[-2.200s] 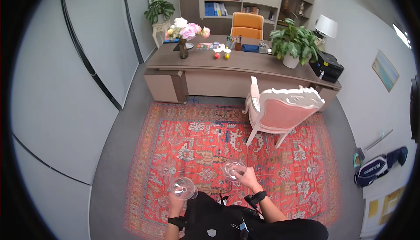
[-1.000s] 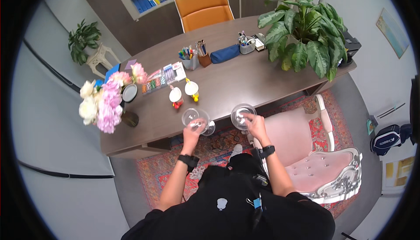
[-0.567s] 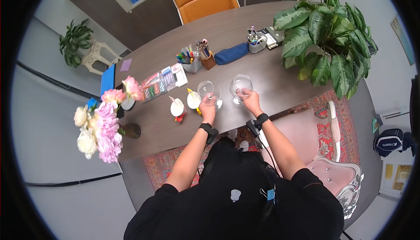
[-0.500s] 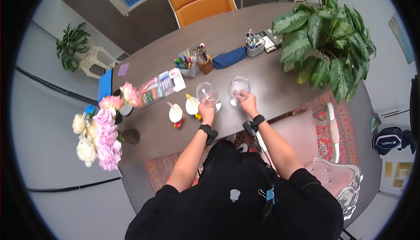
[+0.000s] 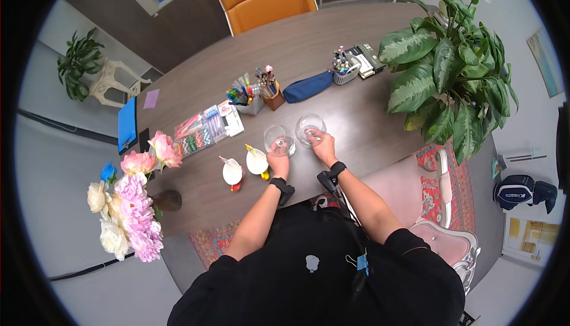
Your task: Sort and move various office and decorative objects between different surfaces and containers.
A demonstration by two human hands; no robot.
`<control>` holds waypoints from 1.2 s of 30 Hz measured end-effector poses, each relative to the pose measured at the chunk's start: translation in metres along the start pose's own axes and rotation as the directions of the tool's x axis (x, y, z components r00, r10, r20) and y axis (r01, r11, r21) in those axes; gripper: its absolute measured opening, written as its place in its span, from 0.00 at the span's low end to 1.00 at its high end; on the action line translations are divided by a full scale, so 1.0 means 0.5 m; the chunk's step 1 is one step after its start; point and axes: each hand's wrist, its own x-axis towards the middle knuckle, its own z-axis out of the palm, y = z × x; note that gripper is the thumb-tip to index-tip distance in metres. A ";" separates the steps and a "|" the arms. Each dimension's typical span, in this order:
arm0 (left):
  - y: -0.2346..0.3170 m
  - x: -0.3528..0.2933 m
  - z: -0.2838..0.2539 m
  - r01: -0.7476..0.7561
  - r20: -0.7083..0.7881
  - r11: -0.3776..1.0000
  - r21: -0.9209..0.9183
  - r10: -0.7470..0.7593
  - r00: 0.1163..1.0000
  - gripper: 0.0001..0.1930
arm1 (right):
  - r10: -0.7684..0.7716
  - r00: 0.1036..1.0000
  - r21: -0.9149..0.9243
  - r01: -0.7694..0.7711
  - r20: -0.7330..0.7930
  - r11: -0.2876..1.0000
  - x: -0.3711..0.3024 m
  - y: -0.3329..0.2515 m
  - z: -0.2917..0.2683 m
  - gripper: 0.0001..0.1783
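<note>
Two clear stemmed glasses are in my hands over the near side of the desk. My left hand (image 5: 279, 161) is closed round the left wine glass (image 5: 273, 130), whose round bowl faces up toward me. Just to its right, my right hand (image 5: 323, 148) grips the right wine glass (image 5: 310, 125) low, its fingers seen through the glass. The two glasses are close together; whether they touch I cannot tell. Left of my left hand stand a white cup with yellow trim (image 5: 257, 163) and a white cup with red trim (image 5: 233, 173).
Farther off on the desk (image 5: 237, 47) are a grey pen holder (image 5: 250, 107), a brown pencil holder (image 5: 274, 99), a blue pouch (image 5: 309, 87) and a basket of pens (image 5: 345, 75). Flowers (image 5: 133, 201) stand left, a leafy plant (image 5: 457, 70) right. A pink chair (image 5: 389, 189) is beside me.
The right glass, in my right hand, has come closer to the left one. My left hand stays by the cups with its glass. The whole view has shifted slightly.
</note>
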 end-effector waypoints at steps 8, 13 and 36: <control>-0.060 0.000 -0.003 0.134 -0.024 0.909 -0.396 -0.156 0.987 0.32 | 0.000 0.998 0.137 0.007 -0.055 0.991 -0.012 0.025 -0.017 0.18; -0.100 -0.085 -0.024 0.062 0.039 0.908 0.414 -0.086 0.995 0.38 | 0.018 0.999 -0.323 -0.003 0.045 0.947 -0.083 0.079 -0.120 0.18; -0.091 -0.675 0.085 -0.306 0.441 0.681 0.665 -0.689 -0.575 0.17 | 0.647 0.320 0.600 -0.245 -0.692 0.762 -1.067 0.119 -0.143 0.16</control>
